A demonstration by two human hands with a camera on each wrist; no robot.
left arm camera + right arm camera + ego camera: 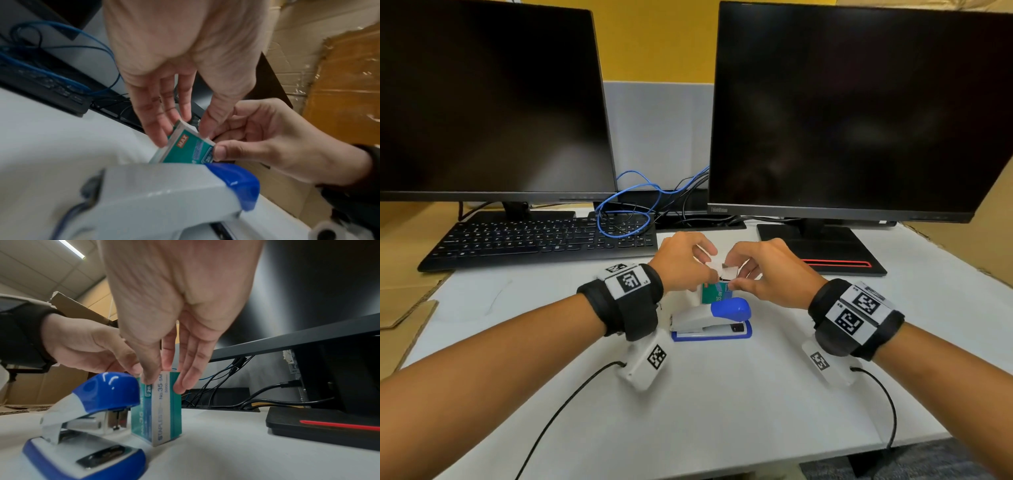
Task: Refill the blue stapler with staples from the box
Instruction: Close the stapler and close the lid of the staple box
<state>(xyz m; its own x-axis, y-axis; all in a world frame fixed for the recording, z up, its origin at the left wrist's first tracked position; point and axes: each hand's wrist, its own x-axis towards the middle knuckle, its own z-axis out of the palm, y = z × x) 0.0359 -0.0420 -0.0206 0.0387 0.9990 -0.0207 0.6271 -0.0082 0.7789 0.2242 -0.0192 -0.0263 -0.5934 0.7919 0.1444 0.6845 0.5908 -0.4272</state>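
Observation:
The blue and white stapler lies closed on the white desk. Right behind it stands the teal staple box, upright on its end. Both hands meet over the box's top. My left hand pinches the top from the left, thumb on one side and fingers on the other. My right hand pinches the top right corner with thumb and fingers. A pale flap rises between the fingertips. The box's inside is hidden.
A black keyboard lies at the back left under a monitor. A second monitor's base with a red stripe sits at the back right. Blue and black cables loop between them. Cardboard borders the desk's left edge.

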